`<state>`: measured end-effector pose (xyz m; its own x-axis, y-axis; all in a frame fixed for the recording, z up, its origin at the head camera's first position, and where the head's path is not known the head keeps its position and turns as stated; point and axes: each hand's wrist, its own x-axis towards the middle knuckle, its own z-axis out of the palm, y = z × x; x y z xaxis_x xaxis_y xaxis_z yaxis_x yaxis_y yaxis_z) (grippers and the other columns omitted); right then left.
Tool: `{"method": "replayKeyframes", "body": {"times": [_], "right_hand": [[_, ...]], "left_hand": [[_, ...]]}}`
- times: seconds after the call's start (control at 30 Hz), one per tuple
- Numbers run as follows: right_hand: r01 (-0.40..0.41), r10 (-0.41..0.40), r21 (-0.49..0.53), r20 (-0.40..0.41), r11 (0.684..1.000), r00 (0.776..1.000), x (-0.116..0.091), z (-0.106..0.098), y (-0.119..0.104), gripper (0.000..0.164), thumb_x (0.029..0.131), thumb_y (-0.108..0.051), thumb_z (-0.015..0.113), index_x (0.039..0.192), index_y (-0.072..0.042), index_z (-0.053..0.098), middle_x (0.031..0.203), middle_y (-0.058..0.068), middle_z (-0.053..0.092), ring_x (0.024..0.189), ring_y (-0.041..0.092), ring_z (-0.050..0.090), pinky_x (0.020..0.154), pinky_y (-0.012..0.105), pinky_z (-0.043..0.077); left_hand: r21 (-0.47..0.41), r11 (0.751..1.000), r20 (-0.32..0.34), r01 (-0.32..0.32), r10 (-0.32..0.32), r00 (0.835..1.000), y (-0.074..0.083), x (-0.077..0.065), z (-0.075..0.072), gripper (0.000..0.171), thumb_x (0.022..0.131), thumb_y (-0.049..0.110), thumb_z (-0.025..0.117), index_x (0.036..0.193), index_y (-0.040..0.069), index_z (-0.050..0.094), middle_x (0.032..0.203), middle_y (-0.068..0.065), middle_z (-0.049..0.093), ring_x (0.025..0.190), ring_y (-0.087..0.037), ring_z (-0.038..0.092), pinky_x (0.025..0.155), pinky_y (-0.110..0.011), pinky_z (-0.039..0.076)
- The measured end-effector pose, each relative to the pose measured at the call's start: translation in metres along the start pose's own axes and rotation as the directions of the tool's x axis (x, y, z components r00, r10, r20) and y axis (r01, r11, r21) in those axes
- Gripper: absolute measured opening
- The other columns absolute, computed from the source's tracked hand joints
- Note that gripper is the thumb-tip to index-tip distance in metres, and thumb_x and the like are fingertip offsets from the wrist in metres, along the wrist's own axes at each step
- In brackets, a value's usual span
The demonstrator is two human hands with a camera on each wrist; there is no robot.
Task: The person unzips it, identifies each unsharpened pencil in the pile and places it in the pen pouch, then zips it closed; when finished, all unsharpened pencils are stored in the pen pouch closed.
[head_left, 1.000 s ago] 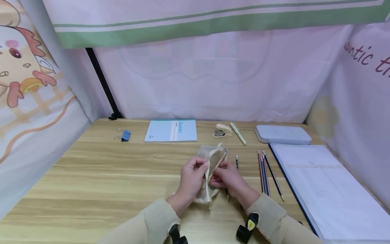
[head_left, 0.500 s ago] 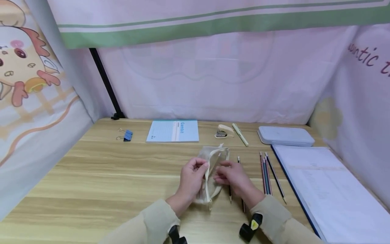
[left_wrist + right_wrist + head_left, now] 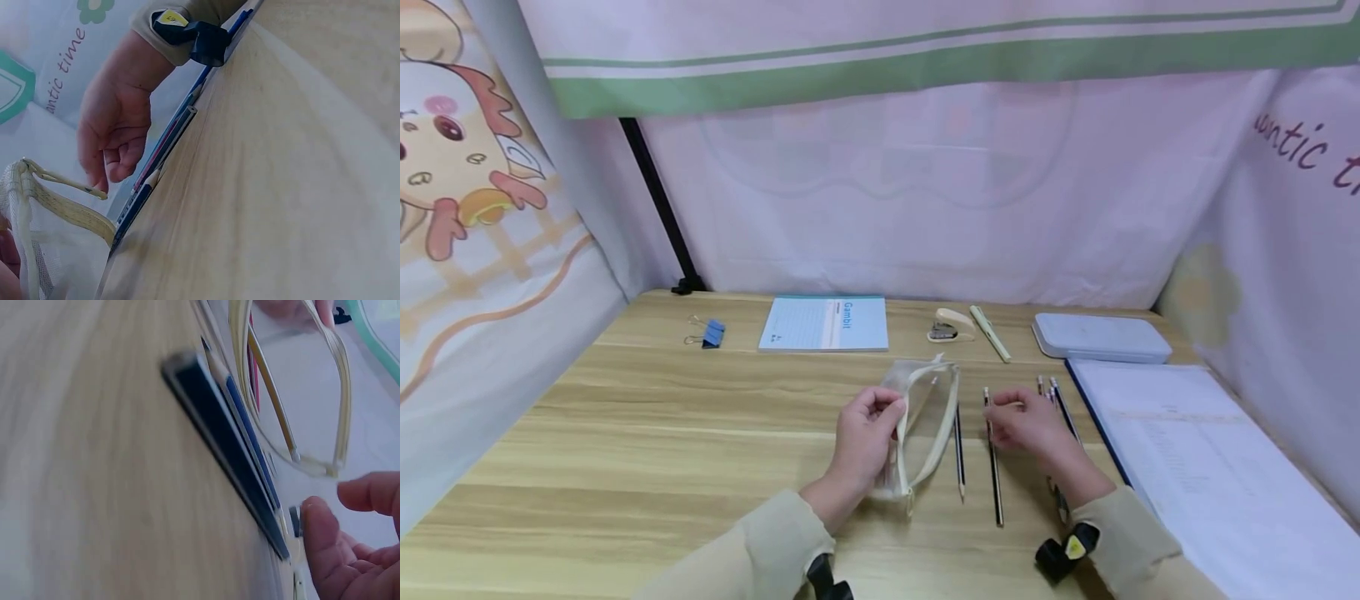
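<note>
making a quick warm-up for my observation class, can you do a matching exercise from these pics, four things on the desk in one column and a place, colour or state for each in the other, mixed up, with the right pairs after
Things
1. mesh pouch
2. binder clip
3. stapler
4. notebook

Descriptions
A. printed with the word "Gambit"
B. cream, beside a slim pen
C. held by the left hand, mouth open
D. leftmost thing on the desk

Right pairs: 1-C, 2-D, 3-B, 4-A

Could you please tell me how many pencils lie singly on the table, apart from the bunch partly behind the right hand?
2: one pencil beside the pouch, and a second pencil farther right, by the right hand. Others may be hidden behind either.
</note>
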<state>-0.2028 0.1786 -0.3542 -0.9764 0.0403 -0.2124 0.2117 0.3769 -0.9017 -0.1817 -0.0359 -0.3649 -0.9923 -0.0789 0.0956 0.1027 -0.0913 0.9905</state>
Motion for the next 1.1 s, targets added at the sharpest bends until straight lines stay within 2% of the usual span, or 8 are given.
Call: {"method": "replayKeyframes", "body": {"times": [0.1,0.3,0.47,0.63,0.73,0.9,1.1], "right_hand": [[0.004,-0.003,-0.074,0.013,0.997,1.000,0.001,-0.005,0.003,0.040,0.087,-0.016,0.059,0.119,0.006,0.047,0.087,0.013,0.062,0.069,0.015,0.059,0.062,0.030,0.053],[-0.021,0.027,-0.147,0.033,0.989,0.999,0.004,-0.007,0.011,0.044,0.084,-0.014,0.065,0.119,0.004,0.046,0.081,0.012,0.061,0.062,0.015,0.058,0.056,0.029,0.051],[-0.059,0.075,-0.200,0.076,0.978,0.994,0.005,-0.004,0.014,0.055,0.076,-0.015,0.074,0.120,0.001,0.046,0.100,0.019,0.056,0.059,0.016,0.058,0.053,0.029,0.052],[-0.041,0.064,-0.271,0.077,0.962,0.995,0.007,-0.003,0.015,0.058,0.073,-0.015,0.077,0.121,-0.002,0.046,0.109,0.024,0.052,0.056,0.017,0.058,0.051,0.030,0.052],[-0.046,0.073,-0.313,0.073,0.949,0.995,0.007,-0.003,0.014,0.055,0.076,-0.013,0.074,0.122,-0.003,0.046,0.103,0.022,0.055,0.056,0.017,0.059,0.051,0.030,0.052],[-0.048,0.083,-0.375,0.079,0.926,0.993,0.007,-0.003,0.012,0.054,0.075,-0.006,0.068,0.124,-0.001,0.045,0.081,0.014,0.058,0.055,0.017,0.058,0.050,0.029,0.052],[-0.054,0.096,-0.443,0.073,0.895,0.993,0.004,-0.003,0.009,0.058,0.074,-0.006,0.065,0.127,0.001,0.043,0.083,0.013,0.057,0.056,0.017,0.057,0.051,0.028,0.051]], "left_hand": [[-0.003,1.000,-0.004,-0.006,0.006,1.000,-0.001,0.000,-0.002,0.013,0.084,0.003,0.061,0.094,-0.006,0.061,0.076,-0.004,0.054,0.063,-0.009,0.050,0.055,-0.016,0.046],[0.005,1.000,-0.008,-0.003,0.003,1.000,0.000,0.001,-0.004,0.013,0.084,0.002,0.061,0.094,-0.006,0.061,0.077,-0.004,0.055,0.064,-0.009,0.050,0.056,-0.016,0.046],[0.002,1.000,-0.009,0.000,0.000,1.000,0.000,0.000,-0.006,0.013,0.084,0.002,0.061,0.094,-0.006,0.061,0.077,-0.004,0.055,0.064,-0.009,0.050,0.056,-0.016,0.046],[-0.009,1.000,-0.009,0.002,-0.003,1.000,0.000,0.000,-0.006,0.013,0.084,0.002,0.061,0.094,-0.007,0.061,0.077,-0.003,0.054,0.064,-0.008,0.050,0.056,-0.016,0.046],[-0.010,1.000,-0.010,0.003,-0.003,1.000,0.000,0.000,-0.006,0.013,0.084,0.002,0.061,0.094,-0.006,0.061,0.077,-0.003,0.055,0.064,-0.008,0.050,0.056,-0.016,0.046],[-0.014,1.000,-0.006,0.001,-0.002,1.000,0.000,0.000,-0.006,0.013,0.085,0.002,0.061,0.094,-0.007,0.061,0.076,-0.003,0.054,0.062,-0.008,0.050,0.055,-0.016,0.045],[-0.010,1.000,-0.006,0.003,-0.003,1.000,-0.001,-0.001,-0.006,0.012,0.084,0.002,0.061,0.094,-0.006,0.061,0.075,-0.002,0.054,0.062,-0.008,0.049,0.055,-0.016,0.045]]}}
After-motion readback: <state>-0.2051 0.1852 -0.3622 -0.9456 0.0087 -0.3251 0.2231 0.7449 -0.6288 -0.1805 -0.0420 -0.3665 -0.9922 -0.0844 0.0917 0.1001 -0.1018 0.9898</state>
